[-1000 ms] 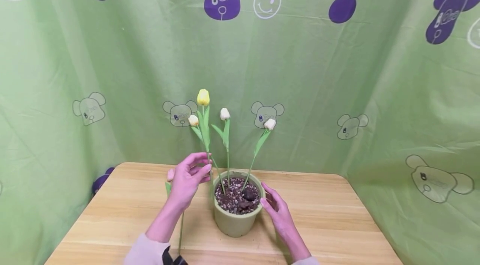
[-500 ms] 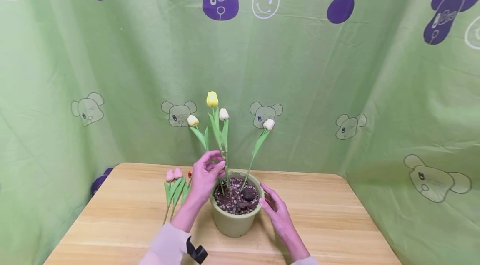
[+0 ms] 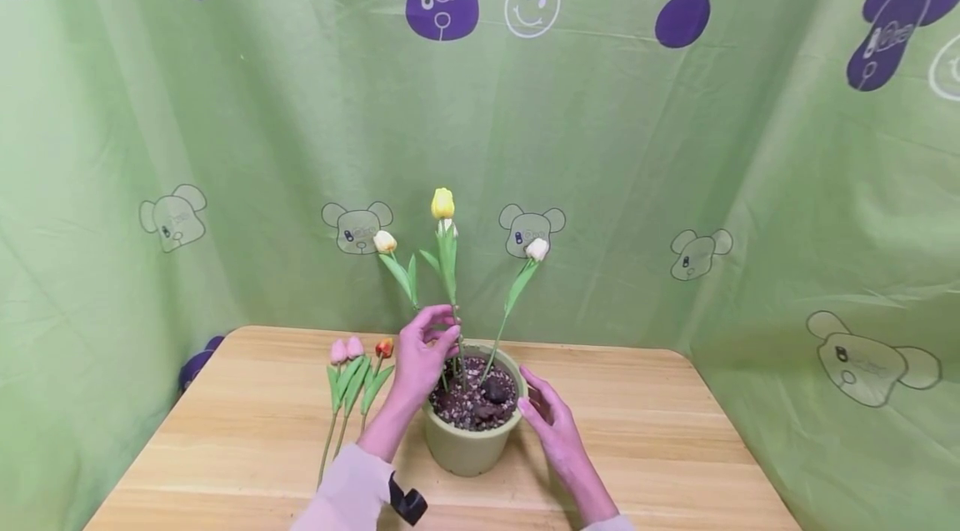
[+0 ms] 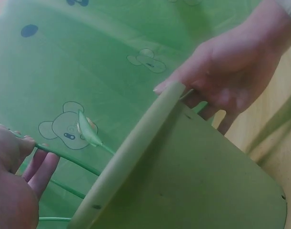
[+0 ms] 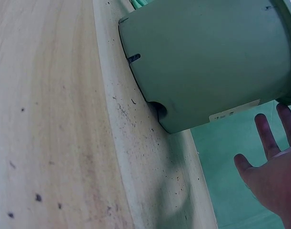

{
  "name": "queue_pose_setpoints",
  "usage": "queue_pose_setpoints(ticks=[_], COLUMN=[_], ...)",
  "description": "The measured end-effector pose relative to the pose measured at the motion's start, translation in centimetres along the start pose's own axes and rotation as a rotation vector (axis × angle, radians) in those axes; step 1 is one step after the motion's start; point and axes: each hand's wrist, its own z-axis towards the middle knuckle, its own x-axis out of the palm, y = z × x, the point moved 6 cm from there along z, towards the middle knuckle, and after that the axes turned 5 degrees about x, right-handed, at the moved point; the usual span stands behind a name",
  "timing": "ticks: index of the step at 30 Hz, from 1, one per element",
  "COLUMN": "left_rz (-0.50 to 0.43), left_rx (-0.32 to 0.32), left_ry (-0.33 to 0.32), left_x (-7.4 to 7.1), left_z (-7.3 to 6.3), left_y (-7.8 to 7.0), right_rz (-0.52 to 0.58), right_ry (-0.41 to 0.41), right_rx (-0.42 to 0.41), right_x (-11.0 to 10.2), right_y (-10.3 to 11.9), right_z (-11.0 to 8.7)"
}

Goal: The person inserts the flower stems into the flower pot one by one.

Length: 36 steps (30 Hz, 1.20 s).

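My left hand (image 3: pixel 422 353) pinches the stem of a yellow tulip (image 3: pixel 443 203), held upright over the left part of a green flowerpot (image 3: pixel 467 449). The stem's lower end meets the dark, pebbly soil (image 3: pixel 468 406); whether it is in the soil is hard to tell. My right hand (image 3: pixel 557 429) touches the pot's right rim, fingers spread and fairly straight in the right wrist view. Standing in the pot are a cream tulip (image 3: pixel 386 242) leaning left, a white tulip (image 3: pixel 537 249) leaning right, and another white tulip (image 3: pixel 447 227) partly hidden behind the yellow one.
Two pink tulips (image 3: pixel 347 349) and a red-orange tulip (image 3: pixel 384 347) lie on the wooden table (image 3: pixel 637 414) left of the pot, their lower stems partly behind my left arm. A green patterned curtain (image 3: pixel 600 139) surrounds the table. Dark specks (image 5: pixel 38 197) dot the tabletop.
My left hand has carried the yellow tulip rightward and slightly lower over the pot, uncovering the flowers on the table. The right hand stays at the rim.
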Motion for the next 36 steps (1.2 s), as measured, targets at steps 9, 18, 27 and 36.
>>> queue_pose_setpoints(ticks=[9, 18, 27, 36], left_rz=[0.032, 0.084, 0.1, 0.249], left_rx=[0.057, 0.039, 0.057, 0.112], left_ry=[0.079, 0.09, 0.074, 0.077], left_x=[0.5, 0.8, 0.5, 0.9], left_z=[-0.4, -1.6, -1.5, -0.9], left_y=[0.0, 2.2, 2.4, 1.8], right_rz=[-0.057, -0.049, -0.051, -0.052], right_ry=[-0.023, -0.021, -0.022, -0.006], right_rx=[-0.009, 0.0, -0.009, -0.018], right_x=[-0.2, 0.0, 0.2, 0.0], right_y=[-0.1, -0.5, -0.3, 0.1], right_z=[-0.8, -1.3, -0.9, -0.1])
